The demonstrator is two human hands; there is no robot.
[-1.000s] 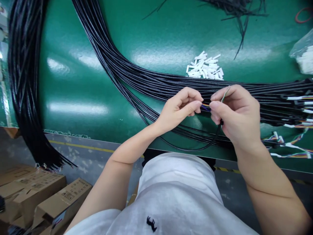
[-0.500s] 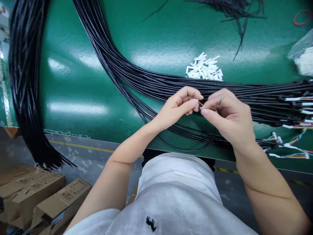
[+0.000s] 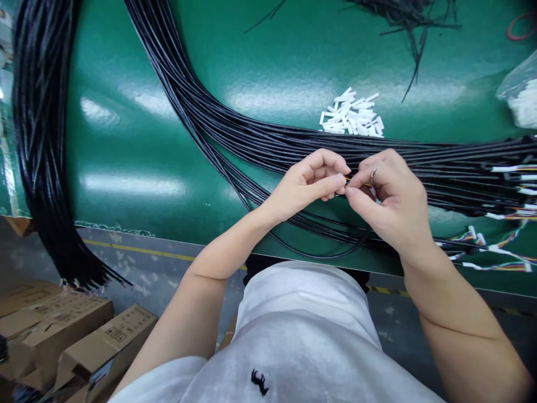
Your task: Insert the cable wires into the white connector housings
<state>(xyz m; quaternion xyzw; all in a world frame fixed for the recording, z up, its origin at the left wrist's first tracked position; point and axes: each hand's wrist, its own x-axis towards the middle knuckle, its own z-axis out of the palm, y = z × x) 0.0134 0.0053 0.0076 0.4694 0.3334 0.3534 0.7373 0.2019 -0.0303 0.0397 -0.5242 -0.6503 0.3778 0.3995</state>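
Above the black cables, my left hand (image 3: 315, 180) and my right hand (image 3: 388, 196) meet fingertip to fingertip. Thin coloured wires (image 3: 347, 179) show in the small gap between them. My left thumb and fingers pinch the wires' left end; whether a connector sits inside that pinch is hidden. The right thumb and forefinger are closed on the same wires, and a loose strand loops over the right forefinger. A black cable (image 3: 335, 256) curves beneath my right hand near the table edge.
White connector housings (image 3: 351, 115) lie piled beyond the long black cable bundle (image 3: 235, 120). Another bundle (image 3: 42, 140) hangs over the left edge of the green table (image 3: 130, 151). Finished-looking white-ended wires (image 3: 497, 266) lie right, near a plastic bag (image 3: 522, 101). Cardboard boxes (image 3: 104, 341) stand below.
My right hand has shifted and turned slightly, and the gap between the fingertips shows less of the coloured wires. The strand over the right forefinger has moved closer to it. The left hand barely moves.
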